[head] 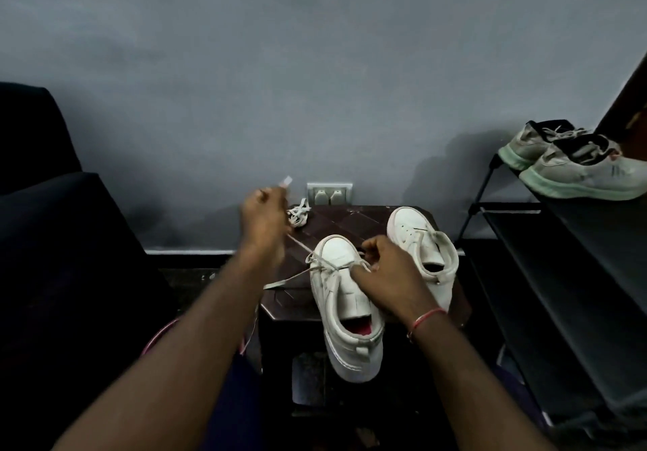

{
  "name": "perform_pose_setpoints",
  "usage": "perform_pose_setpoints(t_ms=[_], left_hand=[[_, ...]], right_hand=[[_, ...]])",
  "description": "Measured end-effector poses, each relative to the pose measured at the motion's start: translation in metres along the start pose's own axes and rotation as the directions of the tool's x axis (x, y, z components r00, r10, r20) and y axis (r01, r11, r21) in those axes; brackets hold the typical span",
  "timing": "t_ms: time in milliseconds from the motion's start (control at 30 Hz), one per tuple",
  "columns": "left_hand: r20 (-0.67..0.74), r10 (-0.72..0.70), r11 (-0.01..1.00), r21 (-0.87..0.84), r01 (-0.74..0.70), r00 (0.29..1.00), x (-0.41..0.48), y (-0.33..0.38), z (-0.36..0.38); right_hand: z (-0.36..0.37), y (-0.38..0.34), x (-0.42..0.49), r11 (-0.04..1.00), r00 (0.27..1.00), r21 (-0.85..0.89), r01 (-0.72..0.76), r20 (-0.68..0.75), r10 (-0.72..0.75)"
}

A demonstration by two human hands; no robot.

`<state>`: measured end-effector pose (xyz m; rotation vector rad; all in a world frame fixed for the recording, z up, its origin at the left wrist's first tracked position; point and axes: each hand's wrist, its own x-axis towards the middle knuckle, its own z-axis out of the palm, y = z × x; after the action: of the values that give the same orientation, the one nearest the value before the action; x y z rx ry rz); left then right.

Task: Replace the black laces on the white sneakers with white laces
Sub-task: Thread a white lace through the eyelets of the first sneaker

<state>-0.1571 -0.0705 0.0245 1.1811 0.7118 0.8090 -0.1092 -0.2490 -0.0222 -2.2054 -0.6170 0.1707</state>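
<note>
The near sneaker [345, 314], smooth white leather with a thick flat sole and a red insole, lay toe-away on the small dark table [350, 221], its heel overhanging the near edge. A flat white lace [282, 282] crossed its front eyelets, and one loose end trailed left across the tabletop. The left hand [264, 226], raised and motion-blurred, pinched the lace's other end, the plastic tip poking out above the knuckles. The right hand [385, 270], with a thin red thread bracelet [425, 319] at the wrist, rested on the tongue with curled fingers pinching the lace at the crossing. The far sneaker [422, 240] stood to the right, eyelets bare. A coiled lace [297, 214] sat at the table's back-left corner, below a wall socket [329, 193]. Grey sneakers [577, 167] with mint soles topped a black shoe rack [546, 240] at right.
</note>
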Motion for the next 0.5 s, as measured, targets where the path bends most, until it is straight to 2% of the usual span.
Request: perform_pose_setpoints(t_ms=[67,133,200,267,367,433,500], left_hand=[[-0.047,0.175,0.981,0.088,-0.17,0.983,0.019,0.026,-0.009],[0.118,0.307,0.906,0.267,-0.327,0.945,0.022,0.039,-0.01],[0.383,0.224,0.783,0.477,-0.399,0.896,0.012,0.028,-0.005],[0.543,0.066,0.649,0.613,-0.449,0.837,-0.004,0.002,0.001],[0.574,-0.056,0.555,0.698,-0.453,0.817,-0.025,-0.038,0.01],[0.542,-0.066,0.512,0.739,-0.438,0.838,-0.033,-0.056,0.016],[0.504,-0.05,0.522,0.749,-0.408,0.862,-0.037,-0.064,0.021]], right_hand=[[0.006,0.005,-0.003,0.997,0.999,-0.079,-0.014,0.049,0.018],[0.011,0.007,-0.002,0.997,0.999,-0.077,-0.033,0.039,0.036],[0.015,0.009,0.0,0.997,0.999,-0.053,-0.053,0.004,0.053],[0.016,0.013,0.003,0.997,0.997,-0.008,-0.071,-0.022,0.07],[0.017,0.023,0.005,0.976,0.989,0.169,-0.134,-0.038,0.143],[0.018,0.027,0.005,0.92,0.977,0.345,-0.187,-0.029,0.21],[0.02,0.028,0.002,0.841,0.962,0.49,-0.228,-0.017,0.271]])
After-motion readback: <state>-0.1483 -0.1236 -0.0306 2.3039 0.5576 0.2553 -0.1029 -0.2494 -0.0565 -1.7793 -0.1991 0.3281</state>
